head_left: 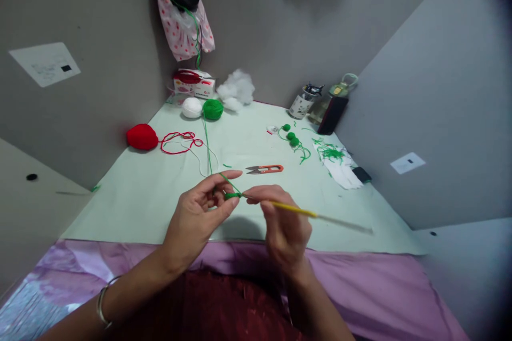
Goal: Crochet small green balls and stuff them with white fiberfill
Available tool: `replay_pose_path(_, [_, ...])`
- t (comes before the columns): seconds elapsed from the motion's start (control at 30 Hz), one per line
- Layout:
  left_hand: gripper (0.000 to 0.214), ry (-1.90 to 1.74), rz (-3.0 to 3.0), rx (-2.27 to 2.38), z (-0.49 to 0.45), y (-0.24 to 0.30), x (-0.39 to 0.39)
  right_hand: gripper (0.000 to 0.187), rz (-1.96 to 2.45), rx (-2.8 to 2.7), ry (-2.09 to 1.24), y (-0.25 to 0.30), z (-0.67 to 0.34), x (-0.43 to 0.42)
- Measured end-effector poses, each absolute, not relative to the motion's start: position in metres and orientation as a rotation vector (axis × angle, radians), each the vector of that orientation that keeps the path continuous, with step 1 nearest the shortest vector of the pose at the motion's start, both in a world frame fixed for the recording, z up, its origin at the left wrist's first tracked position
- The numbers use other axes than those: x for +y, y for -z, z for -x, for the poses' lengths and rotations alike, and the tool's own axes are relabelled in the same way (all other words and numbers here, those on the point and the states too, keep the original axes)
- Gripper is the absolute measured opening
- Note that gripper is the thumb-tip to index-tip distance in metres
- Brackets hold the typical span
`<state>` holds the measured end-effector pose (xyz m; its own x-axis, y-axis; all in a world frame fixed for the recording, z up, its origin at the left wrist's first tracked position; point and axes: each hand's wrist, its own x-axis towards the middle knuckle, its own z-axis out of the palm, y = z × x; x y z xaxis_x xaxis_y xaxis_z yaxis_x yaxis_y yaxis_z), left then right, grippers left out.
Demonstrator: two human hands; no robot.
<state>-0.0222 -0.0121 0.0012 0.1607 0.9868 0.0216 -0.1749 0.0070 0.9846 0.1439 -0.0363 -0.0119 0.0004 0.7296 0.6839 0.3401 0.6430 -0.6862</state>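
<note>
Between the thumb and fingers of my left hand (200,213) is a small green crochet piece (232,196). A strand of green yarn (207,144) runs from the green yarn ball (213,110) to that hand and passes over the raised index finger. My right hand (286,224) is closed round a crochet hook (294,208) with a yellow grip, whose back end points right and is slightly blurred. The hook's tip meets the green piece, where the fingertips hide the stitches. Just beyond my hands lie orange-handled thread snips (264,169).
A red yarn ball (142,137) and a white one (192,107) sit left of white stuffing (237,89). Small green balls (292,137) and yarn scraps (332,153) lie right. A pen holder (303,103), a bottle (320,109) and a phone (333,115) stand at back right.
</note>
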Motion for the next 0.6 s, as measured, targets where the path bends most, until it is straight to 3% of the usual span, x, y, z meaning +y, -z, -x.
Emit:
replay_pose_path(0.17, [0.051,-1.104,-0.866,0.770,0.019,-0.002,-0.010,0.036,0.935,-1.801,-0.027,0.023,-0.142,-0.038])
replay_pose_path(0.27, [0.046,-0.916,-0.643,0.642,0.023,-0.003,-0.005,0.028,0.932,-1.560,-0.259,0.021,-0.142,-0.035])
replay_pose_path(0.4, [0.042,-0.960,-0.665,0.650,0.024,-0.005,-0.004,0.021,0.844,-1.273,-0.692,0.013,-0.141,-0.028])
replay_pose_path(0.5, [0.040,-1.000,-0.800,0.675,0.021,-0.002,-0.008,0.018,0.840,-1.355,-0.671,0.014,-0.138,-0.026])
replay_pose_path(0.6, [0.037,-1.033,-0.890,0.743,0.018,0.002,-0.010,0.027,0.865,-1.455,-0.489,0.020,-0.135,-0.028])
